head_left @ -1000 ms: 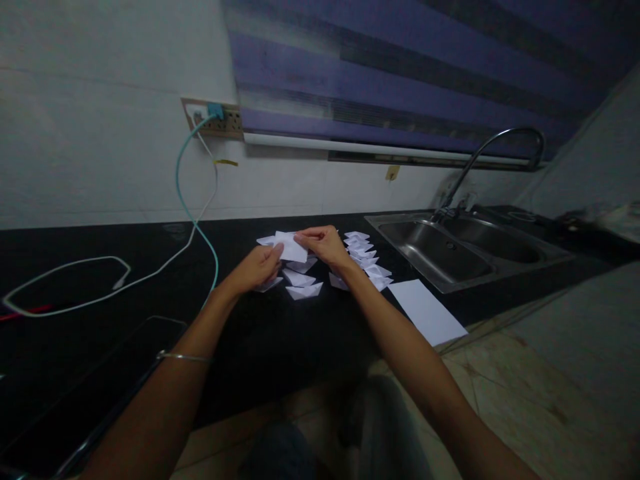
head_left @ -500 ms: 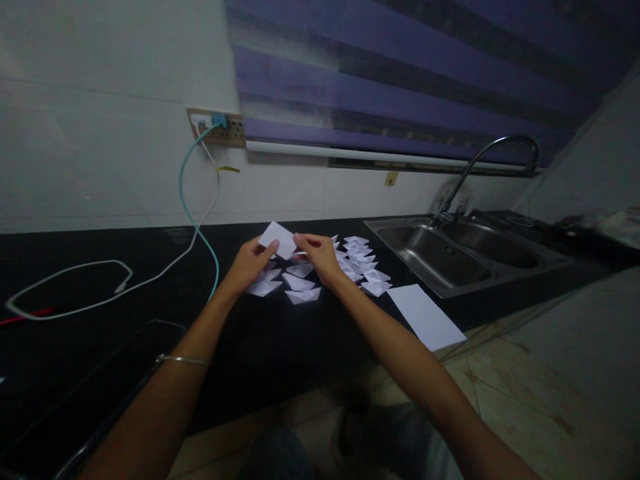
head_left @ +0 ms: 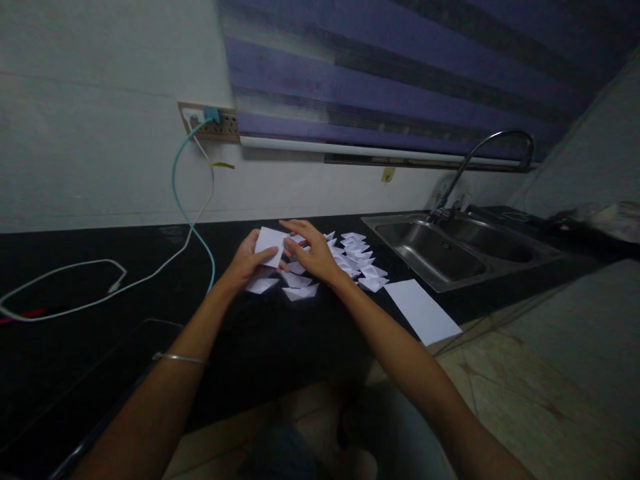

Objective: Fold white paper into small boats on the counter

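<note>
A small folded piece of white paper point(head_left: 271, 241) is held up over the dark countertop. My left hand point(head_left: 246, 259) grips its left side, thumb across the front. On the right edge, my right hand point(head_left: 313, 252) has its thumb against the paper while the other fingers stretch out above and behind. Just below and behind the hands lie several folded paper boats point(head_left: 300, 292), partly hidden by my fingers. More paper boats point(head_left: 356, 250) stand in overlapping rows to the right of my right hand.
White paper sheets point(head_left: 423, 312) lie at the counter's front edge. A double steel sink point(head_left: 440, 257) with a curved faucet point(head_left: 463, 163) is at right. White and teal cables point(head_left: 175, 177) run from a wall socket point(head_left: 225, 125) onto the counter. A dark flat panel point(head_left: 100, 380) lies at left.
The folded paper has turned more upright. My right hand has shifted, its fingers now stretched out instead of pinching the paper's corner. The view has moved slightly.
</note>
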`<state>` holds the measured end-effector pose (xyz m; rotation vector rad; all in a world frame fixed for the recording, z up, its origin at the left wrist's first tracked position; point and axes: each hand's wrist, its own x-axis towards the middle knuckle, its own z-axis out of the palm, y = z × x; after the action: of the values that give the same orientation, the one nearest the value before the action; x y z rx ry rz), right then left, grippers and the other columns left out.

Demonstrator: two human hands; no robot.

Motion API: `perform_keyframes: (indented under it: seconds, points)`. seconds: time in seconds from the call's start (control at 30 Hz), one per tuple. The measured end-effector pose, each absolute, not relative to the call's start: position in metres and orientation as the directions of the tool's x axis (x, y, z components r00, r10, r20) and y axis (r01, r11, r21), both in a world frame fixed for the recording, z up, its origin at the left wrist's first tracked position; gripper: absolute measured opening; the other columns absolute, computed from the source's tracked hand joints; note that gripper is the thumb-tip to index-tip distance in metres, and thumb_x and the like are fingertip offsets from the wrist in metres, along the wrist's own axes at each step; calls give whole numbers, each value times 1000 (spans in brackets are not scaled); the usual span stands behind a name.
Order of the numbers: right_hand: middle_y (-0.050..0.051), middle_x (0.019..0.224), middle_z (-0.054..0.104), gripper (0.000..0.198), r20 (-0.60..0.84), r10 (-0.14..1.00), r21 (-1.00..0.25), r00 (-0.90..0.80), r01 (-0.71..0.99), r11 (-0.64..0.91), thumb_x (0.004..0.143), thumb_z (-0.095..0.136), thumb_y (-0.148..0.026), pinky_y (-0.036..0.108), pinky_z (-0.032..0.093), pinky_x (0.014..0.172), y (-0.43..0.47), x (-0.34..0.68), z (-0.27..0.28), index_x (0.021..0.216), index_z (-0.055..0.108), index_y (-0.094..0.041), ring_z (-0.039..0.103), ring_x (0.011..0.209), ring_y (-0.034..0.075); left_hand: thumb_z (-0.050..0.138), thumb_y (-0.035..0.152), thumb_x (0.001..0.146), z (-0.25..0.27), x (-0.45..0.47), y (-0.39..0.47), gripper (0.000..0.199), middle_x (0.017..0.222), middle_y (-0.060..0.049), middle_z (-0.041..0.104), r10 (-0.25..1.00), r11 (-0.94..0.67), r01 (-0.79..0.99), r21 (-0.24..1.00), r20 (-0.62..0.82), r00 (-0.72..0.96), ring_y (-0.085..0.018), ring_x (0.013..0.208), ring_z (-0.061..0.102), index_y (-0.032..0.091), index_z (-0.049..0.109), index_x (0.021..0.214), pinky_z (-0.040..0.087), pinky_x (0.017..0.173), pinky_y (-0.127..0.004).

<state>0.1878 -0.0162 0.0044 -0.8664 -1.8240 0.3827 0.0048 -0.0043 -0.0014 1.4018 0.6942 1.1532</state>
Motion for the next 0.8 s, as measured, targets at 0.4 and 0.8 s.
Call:
perform_keyframes:
  seconds: [0.4,0.8]
  points:
    - [10,130,65,28,700,682,-542,-210,465,700,88,66,-25,42,54,96,-7,184,-10,116,72,-23,61,119,21,74,36,79,-6,5,-2,30,76,-5,70,894,-78,-131,988,127,430,-17,62,67,18,61,98,58,55,-27]
    - [9,117,70,13,776,609,-508,-162,412,757,86,68,-24,36,56,86,-11,181,-9,98,72,-20,65,110,20,55,72,83,5,19,-8,57,57,-3,61,972,-42,-143,989,73,224,-20,55,66,16,61,88,50,46,-25]
